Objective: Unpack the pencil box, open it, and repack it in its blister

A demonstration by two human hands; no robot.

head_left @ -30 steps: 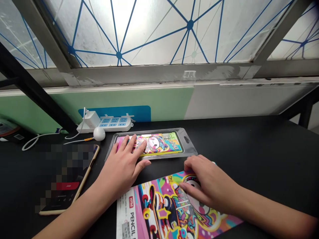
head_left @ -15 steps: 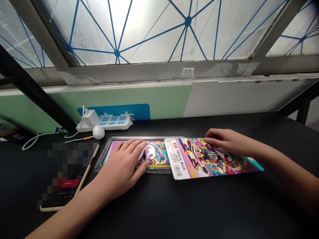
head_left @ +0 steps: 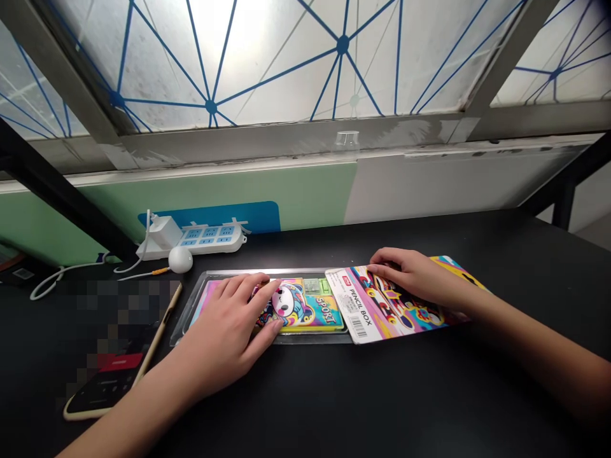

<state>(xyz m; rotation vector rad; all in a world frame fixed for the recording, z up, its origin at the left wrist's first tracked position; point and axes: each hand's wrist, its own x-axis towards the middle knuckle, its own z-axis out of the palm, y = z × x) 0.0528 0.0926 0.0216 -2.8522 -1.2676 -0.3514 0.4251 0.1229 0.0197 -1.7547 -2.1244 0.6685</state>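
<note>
Bare left hand (head_left: pixel 222 324), bare right hand (head_left: pixel 415 277)

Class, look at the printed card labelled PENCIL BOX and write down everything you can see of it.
The printed card is a long, thin rectangle with a glossy look. One end is a white strip with a small red logo, the words PENCIL BOX and a barcode; the rest is bright cartoon art in pink, yellow and blue. It lies slanted on the black table, its white end overlapping the right side of the clear plastic tray. The right hand rests on it, covering part of the art.
</note>
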